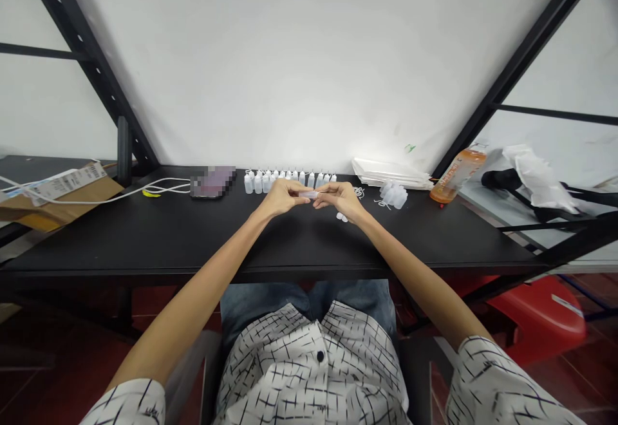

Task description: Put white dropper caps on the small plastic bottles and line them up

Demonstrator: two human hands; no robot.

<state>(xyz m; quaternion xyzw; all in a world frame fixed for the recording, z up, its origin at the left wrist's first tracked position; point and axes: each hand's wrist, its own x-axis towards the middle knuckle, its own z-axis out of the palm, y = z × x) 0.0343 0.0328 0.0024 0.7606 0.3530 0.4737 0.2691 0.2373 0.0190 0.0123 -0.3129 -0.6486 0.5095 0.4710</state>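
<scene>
The left hand (281, 198) and the right hand (342, 197) are meeting above the black table (145, 238), and the fingers of both are pinching one small clear bottle (310, 194) between them. Behind the hands about fourteen white bottles (288, 179) are standing in rows. Two small caps (342, 217) are lying just beside the right hand, and one orange drink bottle (456, 174) is lying further right.

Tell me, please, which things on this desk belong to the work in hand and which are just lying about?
In use: small clear vial held between left hand and right hand; row of small white bottles; loose caps; clear bag of parts.

Lying about: phone; white cable; orange drink bottle; cardboard box.
</scene>
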